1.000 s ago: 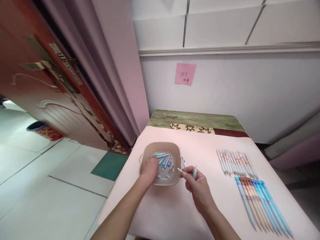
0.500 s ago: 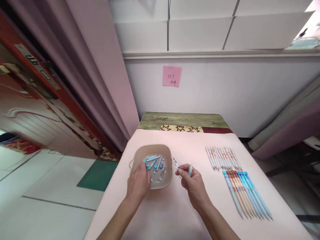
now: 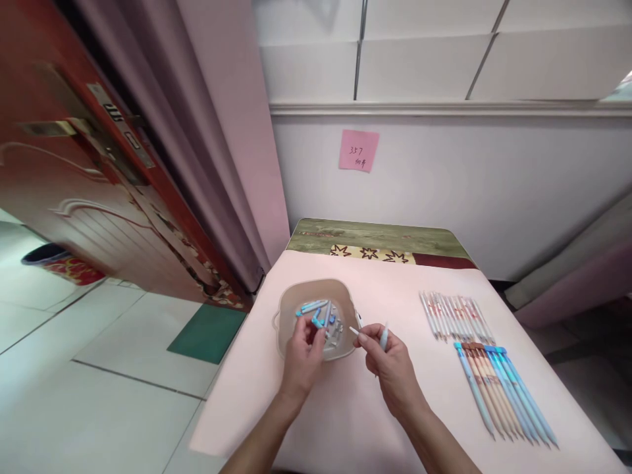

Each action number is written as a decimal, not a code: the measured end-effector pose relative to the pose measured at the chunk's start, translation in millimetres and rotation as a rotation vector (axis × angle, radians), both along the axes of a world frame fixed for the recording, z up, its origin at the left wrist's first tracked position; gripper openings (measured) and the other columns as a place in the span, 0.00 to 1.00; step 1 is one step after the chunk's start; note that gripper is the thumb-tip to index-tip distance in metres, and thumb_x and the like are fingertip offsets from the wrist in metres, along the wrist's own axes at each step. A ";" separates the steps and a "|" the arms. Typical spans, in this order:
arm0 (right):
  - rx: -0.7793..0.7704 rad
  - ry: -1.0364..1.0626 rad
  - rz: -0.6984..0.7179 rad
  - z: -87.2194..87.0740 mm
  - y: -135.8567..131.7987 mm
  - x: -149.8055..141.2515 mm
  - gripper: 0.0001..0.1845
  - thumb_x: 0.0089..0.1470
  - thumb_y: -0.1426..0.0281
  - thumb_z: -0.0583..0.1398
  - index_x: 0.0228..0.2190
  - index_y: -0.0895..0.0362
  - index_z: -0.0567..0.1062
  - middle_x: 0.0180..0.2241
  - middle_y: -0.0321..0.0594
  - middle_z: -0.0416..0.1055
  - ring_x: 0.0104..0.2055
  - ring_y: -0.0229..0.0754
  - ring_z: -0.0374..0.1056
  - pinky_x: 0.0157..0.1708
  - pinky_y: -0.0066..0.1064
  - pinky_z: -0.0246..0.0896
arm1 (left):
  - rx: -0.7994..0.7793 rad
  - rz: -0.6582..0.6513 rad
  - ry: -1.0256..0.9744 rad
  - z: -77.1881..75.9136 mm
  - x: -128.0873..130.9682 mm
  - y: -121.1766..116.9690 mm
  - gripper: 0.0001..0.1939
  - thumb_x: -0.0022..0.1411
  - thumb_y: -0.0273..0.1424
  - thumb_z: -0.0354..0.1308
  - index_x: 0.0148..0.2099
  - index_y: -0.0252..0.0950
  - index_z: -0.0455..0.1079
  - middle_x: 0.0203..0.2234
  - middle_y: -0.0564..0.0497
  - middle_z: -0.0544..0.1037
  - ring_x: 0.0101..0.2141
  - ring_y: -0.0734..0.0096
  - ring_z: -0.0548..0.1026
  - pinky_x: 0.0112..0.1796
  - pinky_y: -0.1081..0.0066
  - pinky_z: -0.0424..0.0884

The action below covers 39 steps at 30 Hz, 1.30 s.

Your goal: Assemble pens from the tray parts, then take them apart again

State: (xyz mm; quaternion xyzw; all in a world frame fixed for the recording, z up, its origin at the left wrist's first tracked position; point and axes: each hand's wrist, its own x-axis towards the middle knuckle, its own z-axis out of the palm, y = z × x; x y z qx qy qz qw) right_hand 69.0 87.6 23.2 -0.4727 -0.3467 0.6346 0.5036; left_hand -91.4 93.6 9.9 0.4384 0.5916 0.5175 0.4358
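My left hand point(image 3: 305, 359), half-curled in basket point(image 3: 316, 288), blocks some pen parts point(image 3: 328, 311); can't tell if I'm gripping any. Right of basket, my right hand point(image 3: 388, 359) pinches white stick point(image 3: 354, 330), pale tube point(image 3: 384, 336) tucked behind; pens point(image 3: 495, 388) beyond.

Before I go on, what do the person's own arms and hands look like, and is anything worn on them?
The bare, five-fingered left hand and the bare, ungloved right hand show no ring, watch or bracelet that I can make out. Both forearms are uncovered as far as the view reaches, with no sleeve, cable or marking visible; fingernail detail is too small to tell.
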 end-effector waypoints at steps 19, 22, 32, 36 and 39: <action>0.281 -0.524 0.101 -6.2 -5.3 -37.8 0.12 0.52 0.60 0.62 0.27 0.57 0.71 0.22 0.32 0.64 0.21 0.33 0.53 0.21 0.24 0.50 | -0.293 0.086 -0.922 12.8 -11.1 -17.1 0.04 0.56 0.24 0.62 0.35 0.31 0.70 0.27 0.49 0.76 0.23 0.79 0.72 0.23 0.79 0.69; 0.279 -0.511 0.098 -5.5 -4.3 -41.1 0.14 0.51 0.59 0.62 0.26 0.57 0.71 0.23 0.33 0.66 0.22 0.33 0.54 0.22 0.24 0.51 | -0.306 0.070 -0.948 12.0 -11.1 -18.4 0.03 0.56 0.24 0.62 0.35 0.30 0.71 0.26 0.50 0.76 0.22 0.79 0.71 0.22 0.80 0.69; 0.228 -0.382 0.187 -5.0 -5.7 -41.4 0.12 0.54 0.60 0.59 0.30 0.57 0.69 0.25 0.34 0.65 0.24 0.34 0.52 0.24 0.26 0.48 | -0.409 0.176 -1.147 12.7 -34.8 -12.2 0.05 0.61 0.21 0.56 0.35 0.26 0.74 0.28 0.45 0.78 0.20 0.81 0.71 0.19 0.82 0.68; 0.190 -0.184 0.259 -3.4 -8.2 -44.7 0.11 0.59 0.64 0.51 0.35 0.57 0.69 0.31 0.37 0.68 0.23 0.34 0.51 0.24 0.27 0.49 | -0.402 0.225 -1.150 15.9 -38.0 -14.0 0.05 0.61 0.22 0.56 0.34 0.27 0.73 0.28 0.45 0.79 0.21 0.79 0.73 0.20 0.81 0.70; 0.209 -0.181 0.194 1.0 -6.7 -45.8 0.13 0.61 0.62 0.49 0.34 0.56 0.68 0.31 0.38 0.67 0.23 0.35 0.52 0.25 0.28 0.50 | -0.434 0.260 -1.159 20.2 -39.2 -19.9 0.05 0.61 0.22 0.56 0.34 0.28 0.73 0.29 0.44 0.80 0.24 0.74 0.76 0.26 0.75 0.75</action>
